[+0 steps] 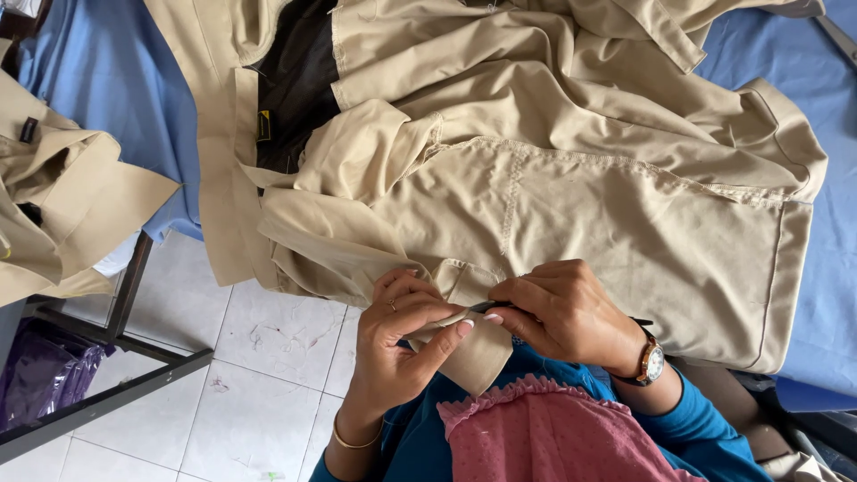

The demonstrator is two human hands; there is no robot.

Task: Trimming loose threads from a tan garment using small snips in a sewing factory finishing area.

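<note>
Beige cloth fills most of the view: a large tan garment (553,178) lies rumpled over a blue-covered table (107,98), its dark lining (299,80) showing at an open fold near the top. A small flap (473,348) of that garment hangs off the table's near edge, and both hands meet on it. The left hand (397,344) pinches the flap between thumb and curled fingers; a ring and a thin gold bangle show on it. The right hand (562,317), with a wristwatch (650,361), is closed around a slim dark tool (489,306) whose tip touches the cloth; its kind cannot be told. A second folded beige piece (54,214) sits well apart at left. Below, a dark metal frame (116,357) crosses white floor tiles (259,384), beside a purple bag (40,375).
</note>
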